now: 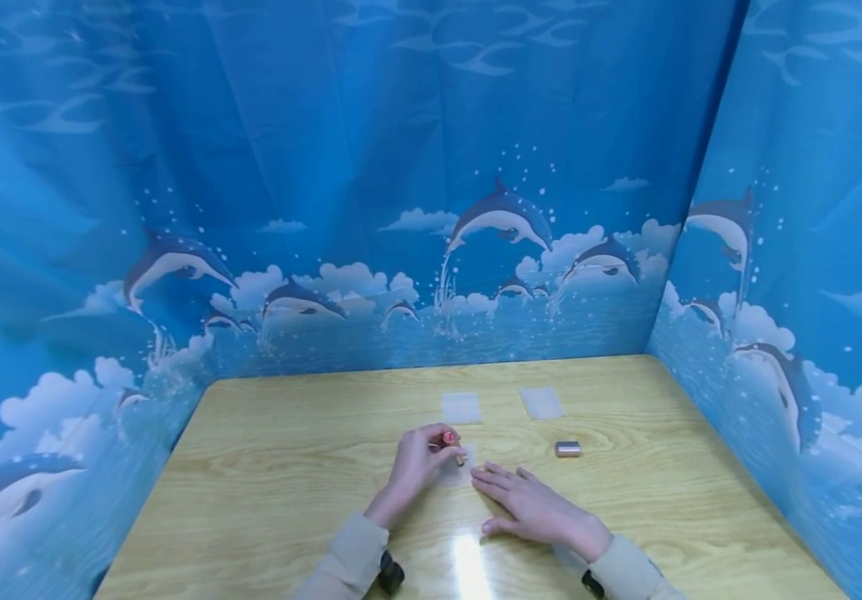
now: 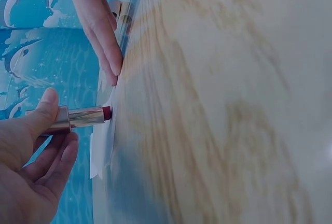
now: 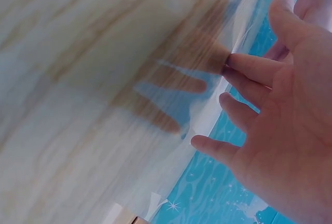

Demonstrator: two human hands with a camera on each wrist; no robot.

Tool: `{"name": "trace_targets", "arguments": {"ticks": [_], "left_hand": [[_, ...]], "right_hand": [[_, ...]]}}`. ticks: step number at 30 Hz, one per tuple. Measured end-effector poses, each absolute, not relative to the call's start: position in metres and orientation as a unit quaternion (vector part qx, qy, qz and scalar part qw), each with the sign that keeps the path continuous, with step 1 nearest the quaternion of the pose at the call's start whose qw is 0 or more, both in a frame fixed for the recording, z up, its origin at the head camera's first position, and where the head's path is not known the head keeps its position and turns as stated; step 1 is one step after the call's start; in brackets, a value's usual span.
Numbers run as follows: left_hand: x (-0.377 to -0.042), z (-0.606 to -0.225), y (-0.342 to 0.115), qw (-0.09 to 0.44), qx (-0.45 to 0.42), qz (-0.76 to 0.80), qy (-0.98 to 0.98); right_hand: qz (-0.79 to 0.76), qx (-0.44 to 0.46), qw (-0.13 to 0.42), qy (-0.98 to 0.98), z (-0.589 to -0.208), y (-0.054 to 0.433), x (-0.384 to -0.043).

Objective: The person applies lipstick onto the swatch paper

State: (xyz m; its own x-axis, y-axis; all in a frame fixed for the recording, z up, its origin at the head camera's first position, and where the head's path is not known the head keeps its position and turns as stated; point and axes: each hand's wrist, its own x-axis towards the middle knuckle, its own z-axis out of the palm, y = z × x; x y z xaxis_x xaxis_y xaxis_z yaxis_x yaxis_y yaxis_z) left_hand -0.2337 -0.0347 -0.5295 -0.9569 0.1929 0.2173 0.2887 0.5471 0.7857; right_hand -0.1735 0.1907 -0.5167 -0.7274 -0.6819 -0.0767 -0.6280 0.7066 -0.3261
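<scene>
My left hand (image 1: 414, 463) pinches an uncapped lipstick (image 2: 85, 116) between thumb and fingers. Its tube is shiny rose-gold, and the red tip points down at a thin white sheet (image 1: 452, 477) on the table. In the left wrist view the tip meets the sheet or hovers just above it; I cannot tell which. To the right, my right hand (image 1: 532, 502) lies low over the table with fingers extended, fingertips at the sheet's right edge. The lipstick's metallic cap (image 1: 568, 449) lies on its side beyond the right hand. The hands partly cover the sheet.
Two more white squares, one sheet (image 1: 462, 407) behind the left hand and another sheet (image 1: 542, 403) to its right, lie flat toward the back. The wood-grain table (image 1: 273, 467) is bordered by a blue dolphin-print curtain (image 1: 371, 208) behind and at both sides.
</scene>
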Motion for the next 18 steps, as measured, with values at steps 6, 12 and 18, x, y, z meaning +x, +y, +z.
{"name": "trace_targets", "arguments": {"ticks": [6,12,18], "left_hand": [[-0.234,-0.530,-0.041,0.055,-0.137,-0.445,-0.883],[-0.233,-0.529,-0.047,0.053,-0.130,-0.448,-0.883],[-0.231,-0.529,-0.053,0.056,-0.128,-0.447,-0.883]], "right_hand": [[-0.141,-0.356,0.093,0.919,-0.516,0.190,-0.173],[-0.140,-0.354,0.094,0.920,-0.517,0.191,-0.173],[-0.142,-0.355,0.097,0.919,-0.517,0.191,-0.174]]}}
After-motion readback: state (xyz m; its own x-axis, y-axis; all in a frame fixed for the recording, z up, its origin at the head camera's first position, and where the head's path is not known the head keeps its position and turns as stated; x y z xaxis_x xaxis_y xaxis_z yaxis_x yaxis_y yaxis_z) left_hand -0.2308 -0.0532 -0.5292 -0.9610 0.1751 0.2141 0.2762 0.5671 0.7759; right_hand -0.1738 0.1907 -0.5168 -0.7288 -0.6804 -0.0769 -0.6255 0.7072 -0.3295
